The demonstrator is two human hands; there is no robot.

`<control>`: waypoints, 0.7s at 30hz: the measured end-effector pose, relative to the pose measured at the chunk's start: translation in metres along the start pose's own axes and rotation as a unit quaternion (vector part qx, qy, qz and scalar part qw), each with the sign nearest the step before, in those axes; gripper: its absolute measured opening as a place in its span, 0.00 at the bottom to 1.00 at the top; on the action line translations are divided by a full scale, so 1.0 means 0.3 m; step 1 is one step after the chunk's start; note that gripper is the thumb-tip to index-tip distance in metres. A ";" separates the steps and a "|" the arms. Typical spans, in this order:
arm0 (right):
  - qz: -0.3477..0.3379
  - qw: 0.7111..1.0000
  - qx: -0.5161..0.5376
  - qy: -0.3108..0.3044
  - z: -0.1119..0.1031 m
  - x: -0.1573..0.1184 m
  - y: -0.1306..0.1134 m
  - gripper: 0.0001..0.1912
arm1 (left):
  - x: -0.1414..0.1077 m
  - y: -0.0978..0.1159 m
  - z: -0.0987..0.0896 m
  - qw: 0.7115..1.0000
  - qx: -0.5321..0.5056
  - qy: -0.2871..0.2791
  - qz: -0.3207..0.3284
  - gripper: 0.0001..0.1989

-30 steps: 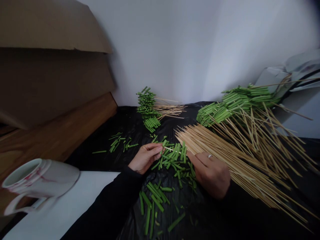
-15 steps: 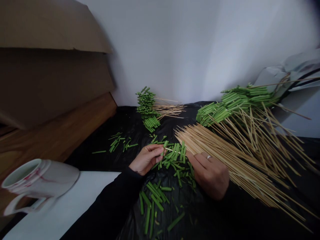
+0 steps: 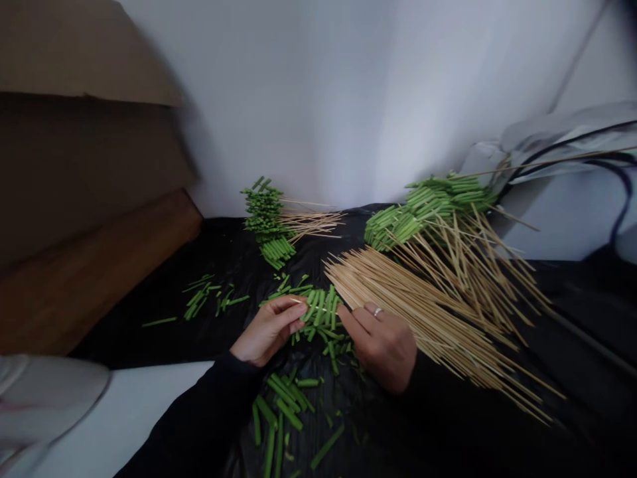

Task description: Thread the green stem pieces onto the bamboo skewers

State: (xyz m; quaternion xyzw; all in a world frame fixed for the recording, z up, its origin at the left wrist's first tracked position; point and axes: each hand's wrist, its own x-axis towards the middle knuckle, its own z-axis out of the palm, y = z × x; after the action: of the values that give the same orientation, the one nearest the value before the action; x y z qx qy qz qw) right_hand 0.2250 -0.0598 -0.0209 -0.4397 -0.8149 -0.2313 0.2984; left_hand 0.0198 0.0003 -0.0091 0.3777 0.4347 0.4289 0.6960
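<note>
Several cut green stem pieces (image 3: 321,307) sit side by side across a thin wooden skewer (image 3: 297,301), whose pale tip pokes out at the left. With closed fingertips, my left hand (image 3: 269,330) pinches the leftmost piece near that tip. My right hand (image 3: 385,346), wearing a ring, is closed around the skewer on the other side of the pieces; its shaft is hidden in the fingers. Under both hands lies a heap of loose green pieces (image 3: 334,346). More cut pieces (image 3: 286,392) are scattered nearer to me.
Bare skewers (image 3: 423,312) lie in a large bundle to the right. Filled skewers form a small stack (image 3: 266,216) at the back and a bigger pile (image 3: 438,206) at the back right. Black plastic sheet (image 3: 164,345) covers the surface. A mug (image 3: 54,398) stands left, below a cardboard box (image 3: 84,153).
The leftmost stem piece has slid along the skewer to the right, close to the others, and the tip now shows beyond it. The whole view has shifted, with things appearing further left.
</note>
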 end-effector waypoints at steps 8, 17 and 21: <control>0.074 0.991 -0.049 -0.101 -0.187 0.047 0.024 0.16 | 0.017 0.038 -0.016 0.999 -0.029 0.038 0.003 0.17; 0.180 0.978 -0.109 -0.013 -0.485 -0.295 0.331 0.12 | 0.026 0.041 -0.030 0.998 -0.034 0.045 0.027 0.16; 0.270 0.943 -0.174 -0.087 -0.560 -0.615 0.628 0.27 | 0.033 0.041 -0.039 0.998 -0.041 0.045 0.029 0.15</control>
State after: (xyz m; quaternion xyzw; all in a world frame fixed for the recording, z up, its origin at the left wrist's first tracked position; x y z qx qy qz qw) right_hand 0.5138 -0.1786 -0.0065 -0.7069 -0.6355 -0.2406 0.1963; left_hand 0.0080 0.0155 -0.0048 0.3413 0.4365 0.4831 0.6779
